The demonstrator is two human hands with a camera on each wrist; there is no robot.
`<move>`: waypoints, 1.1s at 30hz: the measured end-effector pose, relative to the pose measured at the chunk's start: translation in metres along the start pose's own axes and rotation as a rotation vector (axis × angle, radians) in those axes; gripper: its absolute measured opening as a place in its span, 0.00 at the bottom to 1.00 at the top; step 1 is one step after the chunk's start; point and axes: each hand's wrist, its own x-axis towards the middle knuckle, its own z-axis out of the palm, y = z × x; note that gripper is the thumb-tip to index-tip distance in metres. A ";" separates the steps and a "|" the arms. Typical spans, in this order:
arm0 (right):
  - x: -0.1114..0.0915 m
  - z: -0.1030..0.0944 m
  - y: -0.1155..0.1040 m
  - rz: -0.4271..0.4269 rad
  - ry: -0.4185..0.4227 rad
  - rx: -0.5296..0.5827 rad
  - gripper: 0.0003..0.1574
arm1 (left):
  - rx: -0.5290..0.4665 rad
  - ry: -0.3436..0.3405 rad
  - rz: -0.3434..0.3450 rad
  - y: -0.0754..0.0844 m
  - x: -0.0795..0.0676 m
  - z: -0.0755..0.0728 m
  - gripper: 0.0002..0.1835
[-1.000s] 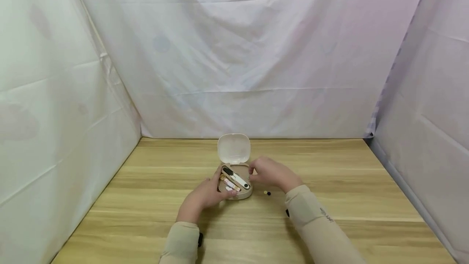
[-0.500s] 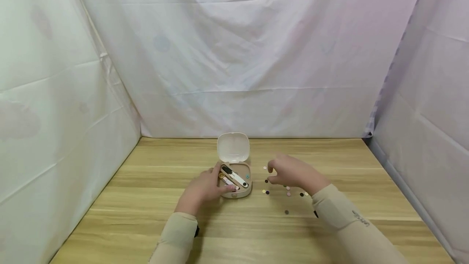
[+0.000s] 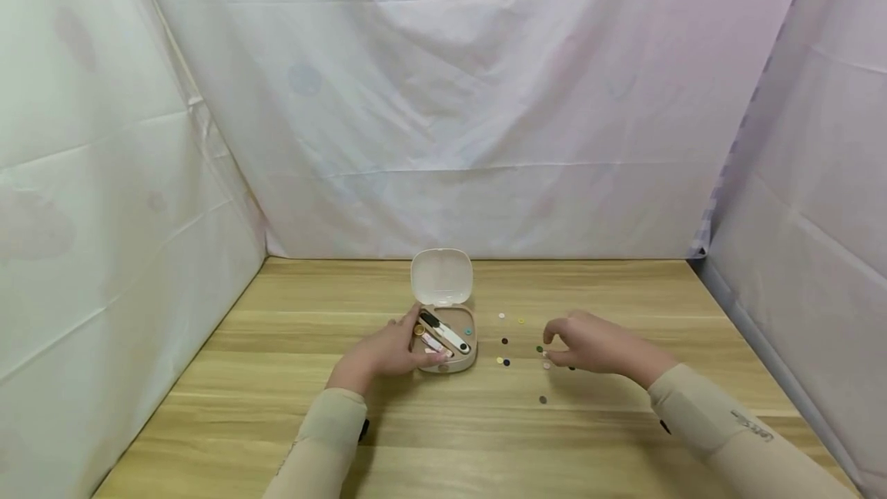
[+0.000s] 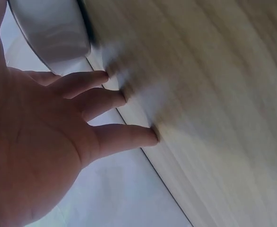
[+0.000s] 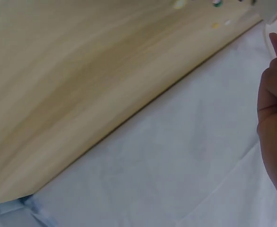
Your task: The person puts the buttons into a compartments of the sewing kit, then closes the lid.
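Note:
A small beige sewing box (image 3: 453, 365) stands with its white lid (image 3: 441, 277) raised. Inside lie a long white-and-black tool (image 3: 450, 336) like thread snips, a gold ring-shaped piece (image 3: 419, 330) and a teal button (image 3: 468, 332). My left hand (image 3: 391, 349) grips the box's left side, thumb at the front rim; its other fingers (image 4: 129, 135) stretch onto the tabletop in the left wrist view. My right hand (image 3: 585, 341) hovers low over scattered buttons, thumb and forefinger parted beside a green button (image 3: 539, 349) and a pale button (image 3: 544, 354).
Around the right hand on the wooden table (image 3: 277, 422) lie more buttons: a white button (image 3: 502, 316), a yellow button (image 3: 521, 321), a black button (image 3: 504, 341) and a grey button (image 3: 543, 400). White cloth (image 3: 443, 98) hangs behind and at both sides.
My right hand has left the box's right side and moved right over the buttons. A teal button now shows in the box where that hand was. The left hand stays at the box.

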 end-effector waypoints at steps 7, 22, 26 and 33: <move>-0.024 0.012 0.035 0.044 0.067 0.063 0.04 | 0.011 -0.011 0.001 -0.002 0.001 -0.002 0.68; -0.034 0.026 0.057 0.083 0.032 0.102 0.04 | -0.002 -0.013 -0.026 -0.005 0.002 0.000 0.69; -0.034 0.026 0.057 0.100 -0.003 0.114 0.04 | -0.002 -0.008 -0.038 -0.005 0.000 0.001 0.69; -0.030 0.029 0.058 0.118 -0.012 0.079 0.03 | -0.008 -0.005 -0.033 -0.004 0.002 0.000 0.69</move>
